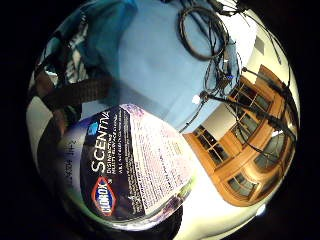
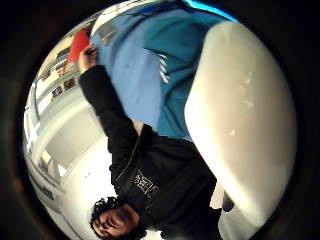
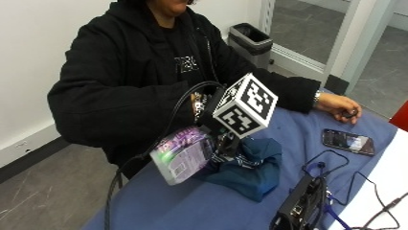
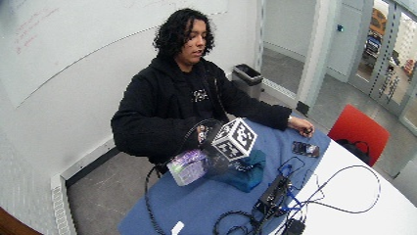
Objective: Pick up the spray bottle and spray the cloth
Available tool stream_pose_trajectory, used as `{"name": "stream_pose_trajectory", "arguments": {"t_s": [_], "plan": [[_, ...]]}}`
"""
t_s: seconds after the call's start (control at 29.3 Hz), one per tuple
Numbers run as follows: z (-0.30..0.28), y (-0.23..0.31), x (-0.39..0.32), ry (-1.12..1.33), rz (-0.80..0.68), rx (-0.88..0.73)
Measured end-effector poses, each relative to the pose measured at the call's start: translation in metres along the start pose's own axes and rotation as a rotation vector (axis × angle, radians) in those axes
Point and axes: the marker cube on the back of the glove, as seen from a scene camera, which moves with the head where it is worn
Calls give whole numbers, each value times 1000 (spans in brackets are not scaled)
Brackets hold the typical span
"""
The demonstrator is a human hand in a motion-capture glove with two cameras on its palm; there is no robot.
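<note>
- Spray bottle, translucent plastic with a purple printed label (image 3: pixel 185 154), outside view: lifted off the blue-covered table (image 3: pixel 191 206) and tilted, bottom toward 8 o'clock, just beside the crumpled teal cloth (image 3: pixel 252 167), which lies at its 3 o'clock. Pick-up judged done; spraying judged still to come. The gloved right hand (image 3: pixel 220 139) is mostly hidden, so its finger closure cannot be told.
- Wide outside view: spray bottle (image 4: pixel 189 166) held above the table edge, cloth (image 4: pixel 246 171) touching or nearly touching it. Nozzle and trigger hidden; no mist discernible.
- Little-finger palm view: the label (image 1: pixel 132 165) fills much of the field, close to the palm; cloth (image 1: pixel 100 30) beyond.
- Thumb palm view: a pale bottle wall (image 2: pixel 245 125) looms; cloth (image 2: pixel 170 75) behind it; nozzle aim undeterminable.
</note>
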Motion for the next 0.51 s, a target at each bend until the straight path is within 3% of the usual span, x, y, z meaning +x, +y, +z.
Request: {"name": "stream_pose_trajectory", "arguments": {"t_s": [0.24, 0.51], "plan": [[-53, 5, -50, -153, -230, 194], [-87, -24, -118, -573, -564, 480]]}}
